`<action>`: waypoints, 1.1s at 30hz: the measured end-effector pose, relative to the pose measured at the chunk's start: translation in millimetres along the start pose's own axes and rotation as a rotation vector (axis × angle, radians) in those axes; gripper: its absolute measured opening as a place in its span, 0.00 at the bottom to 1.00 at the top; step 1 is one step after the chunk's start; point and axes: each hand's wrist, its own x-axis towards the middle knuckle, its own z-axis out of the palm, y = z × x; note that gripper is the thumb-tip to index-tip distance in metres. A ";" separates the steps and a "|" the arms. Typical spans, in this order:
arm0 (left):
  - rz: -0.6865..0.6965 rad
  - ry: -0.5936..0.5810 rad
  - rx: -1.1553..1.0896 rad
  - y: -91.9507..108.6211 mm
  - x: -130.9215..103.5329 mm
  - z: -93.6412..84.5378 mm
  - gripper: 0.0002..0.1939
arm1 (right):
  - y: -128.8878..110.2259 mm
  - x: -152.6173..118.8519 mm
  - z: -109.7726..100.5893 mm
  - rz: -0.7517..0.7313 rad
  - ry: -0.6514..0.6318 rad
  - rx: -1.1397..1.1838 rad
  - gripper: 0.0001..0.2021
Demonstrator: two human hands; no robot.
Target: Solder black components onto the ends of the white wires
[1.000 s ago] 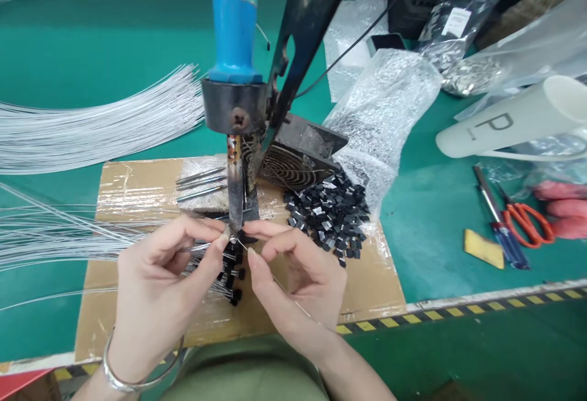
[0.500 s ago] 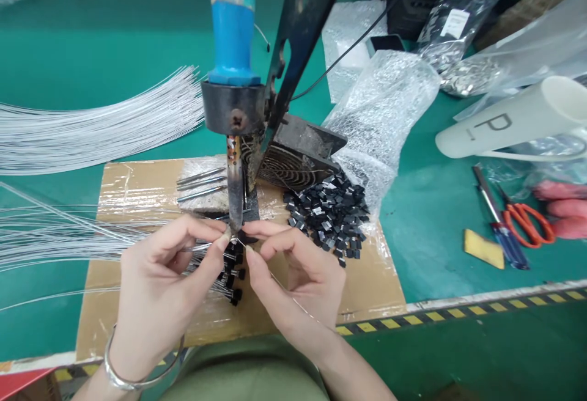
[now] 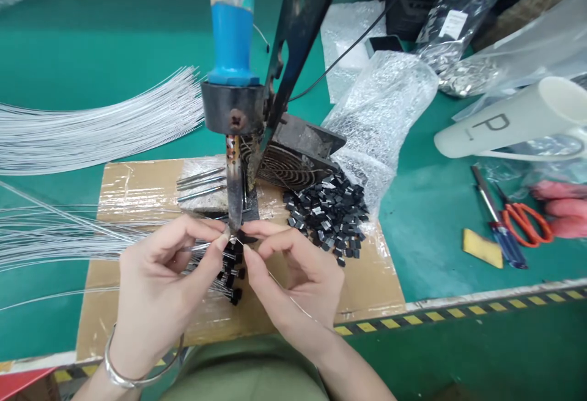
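A blue-handled soldering iron (image 3: 233, 40) is clamped upright in a black metal stand (image 3: 300, 34), its tip pointing down between my hands. My left hand (image 3: 172, 279) pinches something small just below the tip; what it is cannot be made out. Thumb and forefinger of my right hand (image 3: 298, 279) close on a thin solder wire (image 3: 293, 303), whose end reaches the tip and whose length trails over the palm. Under and beside my fingers lie white wires with black connectors (image 3: 235, 296) on their ends.
Loose black connectors (image 3: 328, 211) are piled on the cardboard (image 3: 371, 279), beside a fan (image 3: 298, 150). White wires (image 3: 114, 123) lie at left. Bubble wrap (image 3: 385, 114), a white mug (image 3: 509, 120), a screwdriver (image 3: 509, 245), orange scissors (image 3: 527, 224) and a yellow sponge (image 3: 482, 247) are at right.
My right hand has shifted very slightly left, the wire still in its fingers. My left hand is almost unmoved.
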 end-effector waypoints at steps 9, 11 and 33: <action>0.003 -0.038 0.053 -2.0 1.8 -2.0 0.06 | 1.7 -1.1 -0.4 0.009 -0.011 0.005 0.09; 0.008 -0.041 0.062 -3.0 2.0 -2.5 0.06 | 2.2 -1.5 -0.5 0.010 -0.009 0.003 0.09; -0.021 -0.021 -0.001 5.5 4.7 -0.2 0.08 | -1.2 1.3 1.1 -0.001 0.009 0.018 0.09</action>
